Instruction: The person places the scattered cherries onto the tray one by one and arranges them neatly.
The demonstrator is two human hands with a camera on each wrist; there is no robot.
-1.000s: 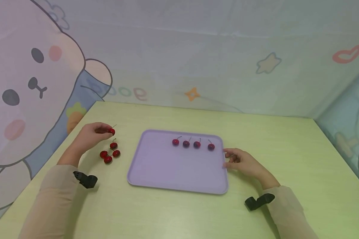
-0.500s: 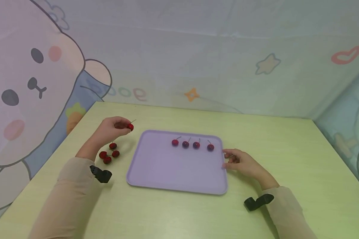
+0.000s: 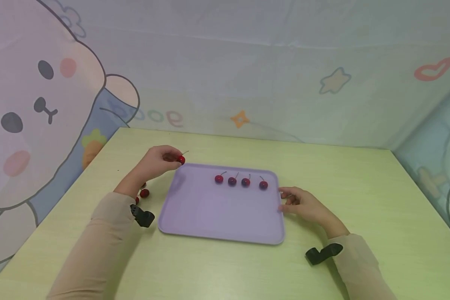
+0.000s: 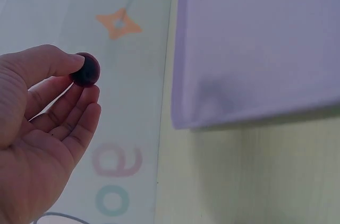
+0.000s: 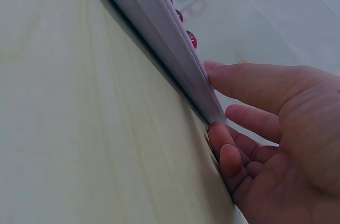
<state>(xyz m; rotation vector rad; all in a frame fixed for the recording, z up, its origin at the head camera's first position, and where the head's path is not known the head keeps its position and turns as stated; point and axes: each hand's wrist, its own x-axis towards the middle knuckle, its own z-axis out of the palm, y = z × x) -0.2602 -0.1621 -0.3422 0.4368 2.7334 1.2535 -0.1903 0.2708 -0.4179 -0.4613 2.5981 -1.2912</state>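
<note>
My left hand point(image 3: 158, 161) pinches a dark red cherry point(image 4: 87, 70) between thumb and fingertips, its thin stem pointing up and right in the head view. It holds the cherry in the air near the far left corner of a light purple tray point(image 3: 210, 214). Several cherries point(image 3: 232, 181) with upright stems lie in a row along the tray's far side, towards the right. At the tray's right edge, my right hand point(image 3: 303, 203) grips the rim, thumb on top and curled fingers point(image 5: 231, 160) low against the side.
Left of the tray, loose cherries point(image 3: 144, 193) lie on the pale yellow-green table point(image 3: 217, 271), partly hidden by my left wrist and its black camera point(image 3: 142, 216). A printed cloth backdrop point(image 3: 225, 71) stands behind the table's far edge.
My left hand has carried the cherry rightwards from above the loose cherries to the tray's far left corner. My right hand and the row of cherries have stayed in place.
</note>
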